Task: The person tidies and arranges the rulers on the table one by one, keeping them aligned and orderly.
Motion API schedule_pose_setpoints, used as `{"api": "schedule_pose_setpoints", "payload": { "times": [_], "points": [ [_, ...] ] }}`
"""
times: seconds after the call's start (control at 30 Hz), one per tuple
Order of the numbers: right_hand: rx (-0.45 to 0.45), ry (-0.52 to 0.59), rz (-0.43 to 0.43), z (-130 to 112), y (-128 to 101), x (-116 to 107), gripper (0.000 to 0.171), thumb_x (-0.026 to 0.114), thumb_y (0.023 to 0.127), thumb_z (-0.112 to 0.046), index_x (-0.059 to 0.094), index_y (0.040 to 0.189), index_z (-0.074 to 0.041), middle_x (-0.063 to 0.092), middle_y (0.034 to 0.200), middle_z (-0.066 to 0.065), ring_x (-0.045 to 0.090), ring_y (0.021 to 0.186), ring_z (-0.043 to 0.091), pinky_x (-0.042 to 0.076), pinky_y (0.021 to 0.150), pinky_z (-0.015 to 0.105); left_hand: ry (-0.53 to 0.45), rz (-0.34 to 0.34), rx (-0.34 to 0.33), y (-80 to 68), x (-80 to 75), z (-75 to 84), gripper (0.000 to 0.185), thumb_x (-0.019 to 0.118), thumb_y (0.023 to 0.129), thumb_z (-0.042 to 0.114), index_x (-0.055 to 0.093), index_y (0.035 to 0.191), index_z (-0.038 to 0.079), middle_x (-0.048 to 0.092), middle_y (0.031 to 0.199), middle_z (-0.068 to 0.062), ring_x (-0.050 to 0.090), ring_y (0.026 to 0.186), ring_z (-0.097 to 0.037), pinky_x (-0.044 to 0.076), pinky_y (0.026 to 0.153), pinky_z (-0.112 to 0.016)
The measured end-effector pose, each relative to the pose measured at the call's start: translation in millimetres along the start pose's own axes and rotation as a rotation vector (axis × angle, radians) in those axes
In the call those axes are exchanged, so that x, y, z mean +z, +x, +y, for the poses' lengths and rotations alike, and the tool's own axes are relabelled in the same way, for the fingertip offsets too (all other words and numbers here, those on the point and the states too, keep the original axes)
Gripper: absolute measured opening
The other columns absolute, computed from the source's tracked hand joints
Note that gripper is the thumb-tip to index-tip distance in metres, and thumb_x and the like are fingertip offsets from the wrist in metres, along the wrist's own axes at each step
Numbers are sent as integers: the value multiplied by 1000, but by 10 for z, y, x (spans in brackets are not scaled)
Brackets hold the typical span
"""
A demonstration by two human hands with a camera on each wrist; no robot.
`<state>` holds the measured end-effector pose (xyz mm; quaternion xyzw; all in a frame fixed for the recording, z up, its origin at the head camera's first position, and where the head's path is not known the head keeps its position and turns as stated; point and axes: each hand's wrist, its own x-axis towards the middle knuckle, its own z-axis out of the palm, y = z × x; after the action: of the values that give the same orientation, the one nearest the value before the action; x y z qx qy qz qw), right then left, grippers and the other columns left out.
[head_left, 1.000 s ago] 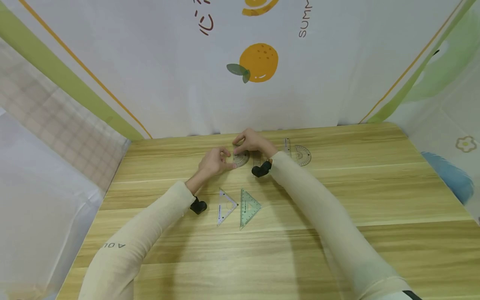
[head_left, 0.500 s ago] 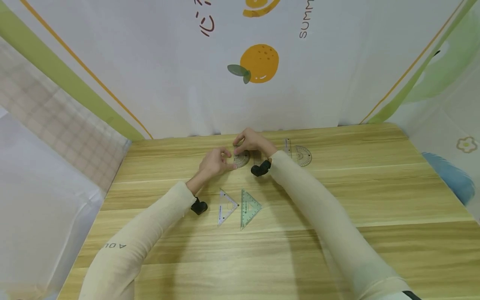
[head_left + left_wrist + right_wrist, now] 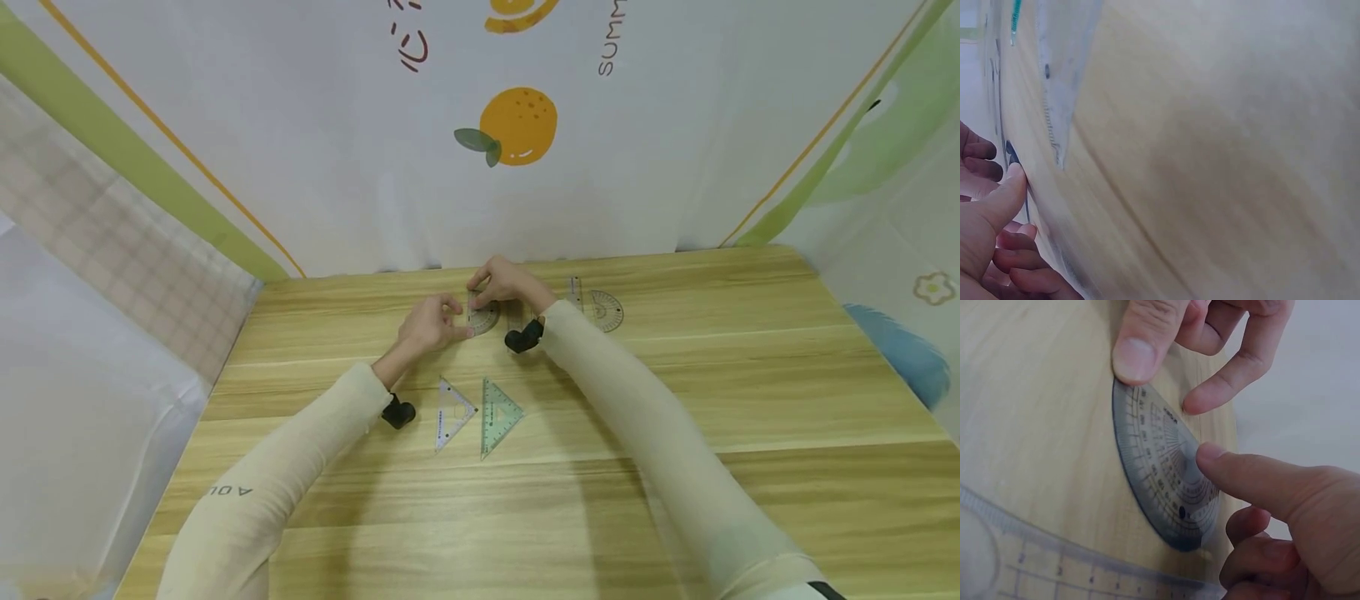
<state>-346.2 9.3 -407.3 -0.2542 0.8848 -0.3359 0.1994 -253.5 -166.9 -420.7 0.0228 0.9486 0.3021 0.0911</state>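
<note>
On the far tabletop (image 3: 750, 350), wide left grip (image 3: 431, 322) and pinching right grip (image 3: 504, 281) are bracing one protractor (image 3: 1163, 459) between them, probably against slipping.

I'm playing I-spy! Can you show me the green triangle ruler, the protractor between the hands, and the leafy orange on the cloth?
Green triangle ruler (image 3: 492, 423): head view, on its green body.
Protractor (image 3: 1159, 459): right wrist view, on its clear, marked face.
Orange (image 3: 519, 127): head view, middle of the printed fruit.
</note>
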Motion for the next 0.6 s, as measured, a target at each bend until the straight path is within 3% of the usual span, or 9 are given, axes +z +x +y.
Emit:
{"api": "schedule_pose_setpoints", "payload": {
  "times": [0.33,0.6],
  "points": [
    [18,18,8,31,14,7,38,82,88,-9,72,123,-1,62,135,15,47,134,32,40,107,38,-17,5,15,-20,-7,3,45,83,87,35,66,119,9,63,84,-7,53,68,-19,39,56,-30],
    [13,26,5,24,8,1,38,81,88,-8,71,124,0,61,135,16,47,134,32,37,110,39,15,12,12,-22,-22,11,45,83,87,37,66,119,9,62,85,-6,52,69,-19,39,57,-31]
  ]
}}
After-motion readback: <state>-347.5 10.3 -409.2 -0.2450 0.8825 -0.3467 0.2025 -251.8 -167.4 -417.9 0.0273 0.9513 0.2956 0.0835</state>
